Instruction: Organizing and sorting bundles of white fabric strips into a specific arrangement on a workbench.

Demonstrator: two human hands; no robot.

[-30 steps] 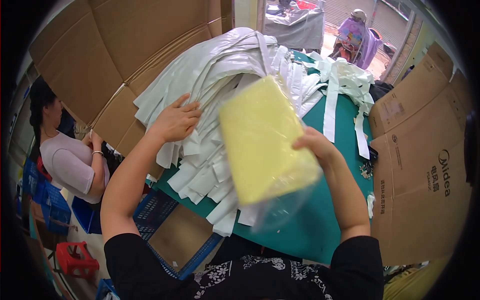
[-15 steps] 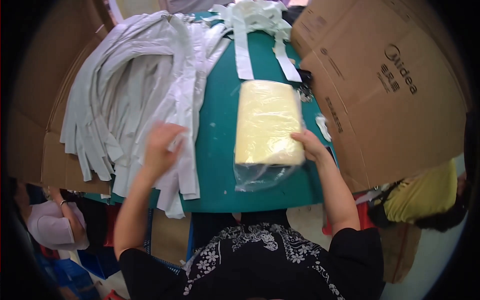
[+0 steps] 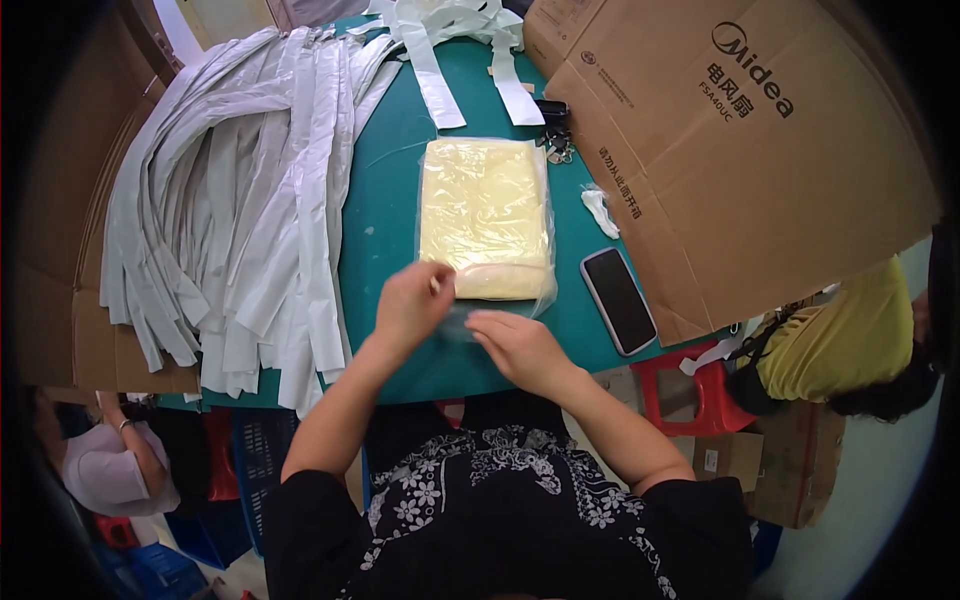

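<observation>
A flat, pale yellow folded bundle point(image 3: 485, 205) lies on the green table in front of me. It is wrapped in a clear plastic bag point(image 3: 480, 318), whose loose end points toward me. At the bundle's near left corner, my left hand point(image 3: 410, 308) has its fingers curled in on the film. My right hand point(image 3: 522, 348) pinches the loose film just below the near edge, palm down. The film between the two hands is thin and hard to make out.
Long whitish strips point(image 3: 235, 200) are heaped at the left, and more white strips point(image 3: 435, 85) lie at the back. On the right are a phone point(image 3: 618, 300), keys point(image 3: 560, 150), a crumpled white piece point(image 3: 600, 212) and a large cardboard box point(image 3: 720, 190). People sit at both sides.
The bundle has gone from my right hand's side grip to lying flat on the table. My left hand has come from the strips to the bag, and my right hand has shifted to its near end.
</observation>
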